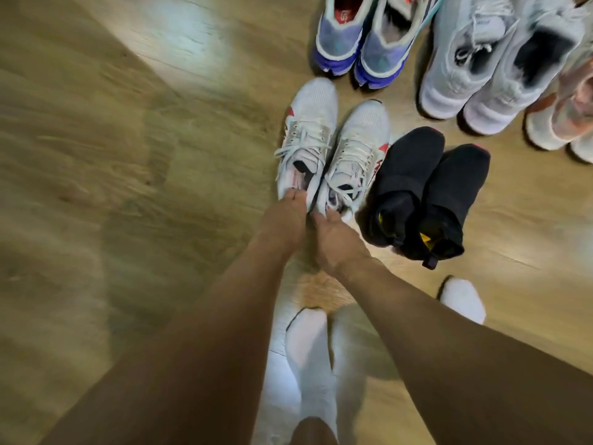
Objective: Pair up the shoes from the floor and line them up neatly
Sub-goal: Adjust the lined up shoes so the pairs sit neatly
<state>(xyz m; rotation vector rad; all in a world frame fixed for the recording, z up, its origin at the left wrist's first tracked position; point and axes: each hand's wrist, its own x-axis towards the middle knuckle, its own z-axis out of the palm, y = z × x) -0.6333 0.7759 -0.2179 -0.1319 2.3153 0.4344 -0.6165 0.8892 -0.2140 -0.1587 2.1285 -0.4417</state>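
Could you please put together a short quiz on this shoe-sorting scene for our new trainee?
1. True or false: the left hand and the right hand each grip one of the white sneakers at its heel end.
2. Which pair lies just right of the white sneakers? A red boots; B black shoes; C green sandals.
3. What covers the person's feet?
Key: 1 true; 2 B; 3 white socks.
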